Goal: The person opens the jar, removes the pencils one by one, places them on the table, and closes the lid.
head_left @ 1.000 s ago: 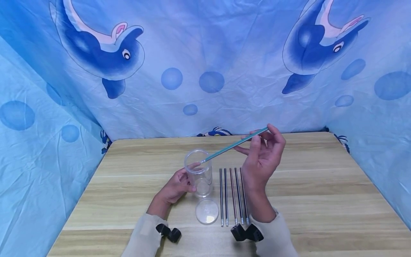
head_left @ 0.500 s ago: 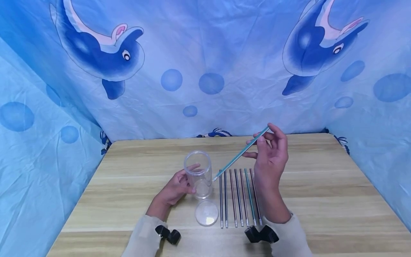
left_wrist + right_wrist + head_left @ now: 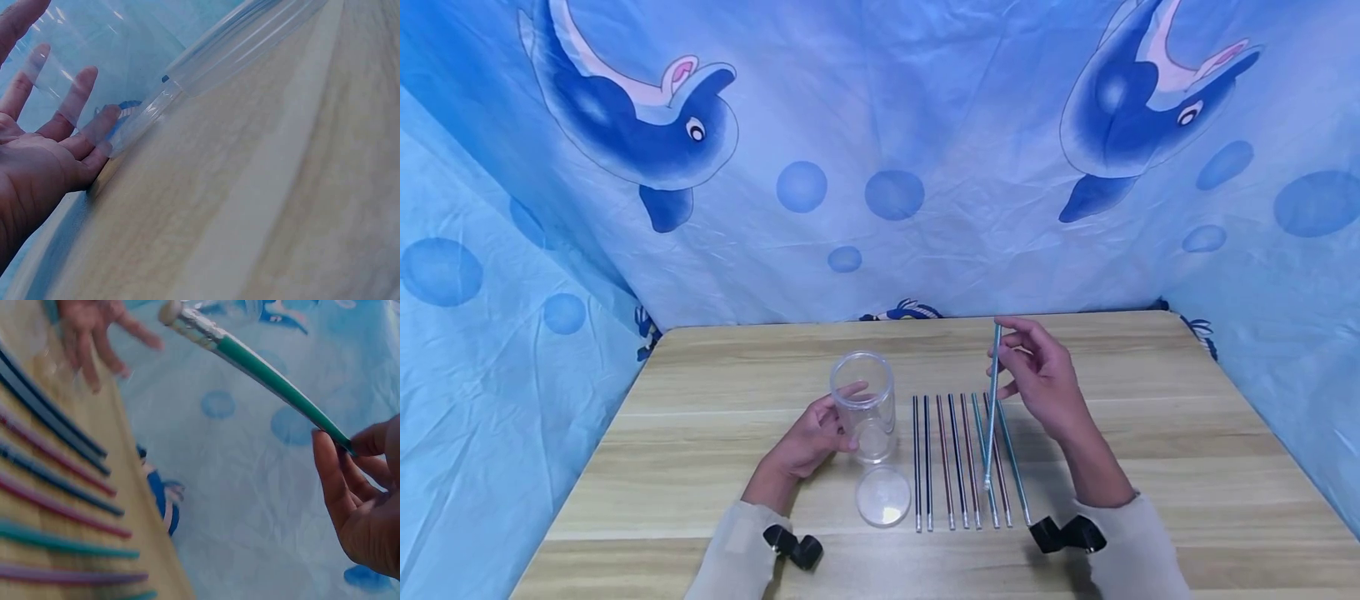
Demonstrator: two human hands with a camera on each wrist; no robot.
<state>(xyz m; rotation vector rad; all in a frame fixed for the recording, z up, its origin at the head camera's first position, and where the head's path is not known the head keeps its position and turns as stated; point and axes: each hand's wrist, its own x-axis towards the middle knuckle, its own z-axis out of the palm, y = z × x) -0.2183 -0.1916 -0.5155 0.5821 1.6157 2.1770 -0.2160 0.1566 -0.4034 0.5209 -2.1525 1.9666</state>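
My left hand (image 3: pixel 811 437) holds a clear plastic jar (image 3: pixel 880 421), thumb on the near side and fingers behind its wall. The jar stands upright with its mouth uncovered. In the left wrist view, fingers (image 3: pixel 62 122) show through the clear wall. My right hand (image 3: pixel 1047 382) pinches a teal pencil (image 3: pixel 992 408) by its far end, between thumb and fingers. Its eraser end points down toward me, above a row of pencils. The right wrist view shows the same teal pencil (image 3: pixel 269 378) with its pale eraser and metal band nearest the camera.
Several pencils lie side by side right of the jar: dark blue (image 3: pixel 928 458), reddish brown (image 3: pixel 945 458) and teal (image 3: pixel 1013 458), eraser ends toward me. A clear round lid (image 3: pixel 883 497) lies before the jar. Behind the wooden table (image 3: pixel 700 467) hangs a blue dolphin-print cloth (image 3: pixel 880 250).
The right hand has moved right and lower, away from the jar. The pencil's eraser end swung from the jar's rim to over the row. The left hand and jar stay put.
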